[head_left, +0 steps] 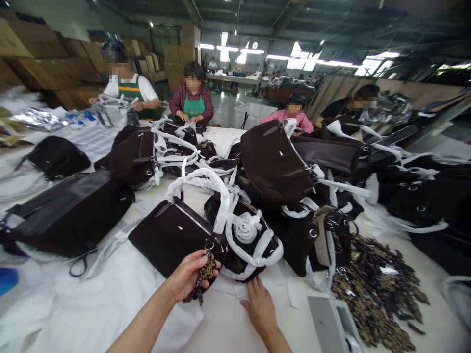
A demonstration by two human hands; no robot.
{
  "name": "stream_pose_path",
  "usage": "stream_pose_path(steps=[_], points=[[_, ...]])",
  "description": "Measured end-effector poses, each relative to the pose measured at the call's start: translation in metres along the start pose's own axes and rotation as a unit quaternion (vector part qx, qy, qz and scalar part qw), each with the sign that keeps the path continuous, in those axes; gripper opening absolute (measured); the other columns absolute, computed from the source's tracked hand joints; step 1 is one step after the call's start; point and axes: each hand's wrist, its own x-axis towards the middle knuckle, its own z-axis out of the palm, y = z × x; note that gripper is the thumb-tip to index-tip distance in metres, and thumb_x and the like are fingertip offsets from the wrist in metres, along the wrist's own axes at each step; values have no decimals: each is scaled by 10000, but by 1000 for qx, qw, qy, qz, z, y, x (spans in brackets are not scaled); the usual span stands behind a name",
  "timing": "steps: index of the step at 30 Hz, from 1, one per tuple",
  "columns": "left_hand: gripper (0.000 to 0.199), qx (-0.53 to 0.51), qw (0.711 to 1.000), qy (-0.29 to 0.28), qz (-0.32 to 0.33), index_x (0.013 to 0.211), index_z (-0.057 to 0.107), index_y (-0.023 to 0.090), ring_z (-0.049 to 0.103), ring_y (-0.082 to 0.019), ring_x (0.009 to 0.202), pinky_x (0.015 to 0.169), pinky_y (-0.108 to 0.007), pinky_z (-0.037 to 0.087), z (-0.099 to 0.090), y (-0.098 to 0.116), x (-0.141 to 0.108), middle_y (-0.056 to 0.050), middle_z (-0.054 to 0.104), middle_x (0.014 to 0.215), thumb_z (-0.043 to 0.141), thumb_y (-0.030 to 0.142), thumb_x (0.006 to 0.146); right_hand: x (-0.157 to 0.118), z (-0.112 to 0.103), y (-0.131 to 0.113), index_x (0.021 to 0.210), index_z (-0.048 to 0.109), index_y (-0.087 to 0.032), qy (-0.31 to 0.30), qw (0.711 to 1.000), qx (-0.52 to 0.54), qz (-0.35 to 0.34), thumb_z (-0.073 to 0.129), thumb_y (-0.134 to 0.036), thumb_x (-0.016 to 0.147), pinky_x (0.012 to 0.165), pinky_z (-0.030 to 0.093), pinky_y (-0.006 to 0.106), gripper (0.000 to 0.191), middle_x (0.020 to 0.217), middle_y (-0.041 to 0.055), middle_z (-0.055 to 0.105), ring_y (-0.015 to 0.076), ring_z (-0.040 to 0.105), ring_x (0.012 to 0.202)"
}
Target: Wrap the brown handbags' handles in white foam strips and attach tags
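My left hand (187,275) is shut on a leopard-print charm (208,271) with a dark clasp and chain, holding it against the metal-trimmed corner of a dark brown suede handbag (172,236). My right hand (260,308) lies on the white sheet (235,318) with its fingers spread, holding nothing, just below a second dark bag (253,240) wrapped with white tissue-like strap covers. To the right of that hand lies a heap of loose leopard-print charms (371,289).
Many dark handbags with white-wrapped straps (275,164) crowd the long table. A grey device (331,326) sits at the near edge. Several co-workers (192,93) in aprons work across the table. Stacked cardboard cartons (47,59) line the far left.
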Motion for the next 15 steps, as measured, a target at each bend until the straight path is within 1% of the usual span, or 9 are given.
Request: stream_pose_path(steps=[2,4,5,6,7,9,11,13,15], points=[[300,-17,1000,-5,1,927,512,160,690,-244,881,605,-286,571,2,-2,-4,-142,700,1000,726,270,748,3,20,17,1277,520,-200,56,998,-18,-1,524,-61,754,936,479,423,541,1374,143,525,314,524,1218],[288,-23,1000,2,4,909,500,155,685,-246,923,732,-341,577,5,-4,-6,-152,698,1018,723,256,756,8,22,30,1190,582,-214,78,997,-19,-10,446,-37,782,868,502,405,465,1321,138,571,297,614,1079],[291,-22,1000,9,6,919,499,153,690,-238,902,743,-345,577,6,-4,-7,-152,701,1005,718,260,761,9,19,34,1117,620,-214,80,996,-18,-19,421,-31,790,842,503,402,424,1250,137,619,293,636,1015],[298,-18,1000,18,9,940,499,153,697,-227,861,704,-326,580,7,-5,-8,-148,704,985,711,273,769,9,15,37,1030,651,-212,79,996,-15,-31,405,-34,797,818,502,396,383,1148,133,667,290,648,962],[305,-11,999,29,12,960,498,154,700,-212,812,631,-288,576,9,-5,-9,-140,706,962,701,291,777,7,10,39,947,667,-216,76,996,-11,-42,399,-43,801,793,502,385,351,1036,124,697,285,652,920],[314,12,999,45,16,972,500,155,694,-188,729,454,-196,502,11,-5,-10,-125,705,910,688,320,782,-3,1,41,824,666,-240,68,996,-1,-54,403,-60,791,713,505,350,321,864,91,705,269,661,829],[313,39,998,51,21,949,506,150,681,-173,681,344,-140,382,12,-5,-11,-113,698,864,688,335,774,-18,-6,48,755,659,-278,52,997,41,-40,436,-108,766,602,498,335,280,810,68,703,259,667,700],[315,58,997,53,23,915,509,149,667,-157,642,311,-122,304,14,-4,-12,-104,692,825,695,351,761,-38,-16,61,747,666,-311,39,995,87,-10,475,-198,751,540,492,355,222,793,70,715,274,666,617],[318,61,996,57,24,886,506,154,659,-144,627,309,-111,258,14,-5,-15,-97,688,818,705,359,744,-58,-33,76,811,686,-323,50,987,150,33,526,-327,747,588,524,397,172,800,89,729,312,681,659]])
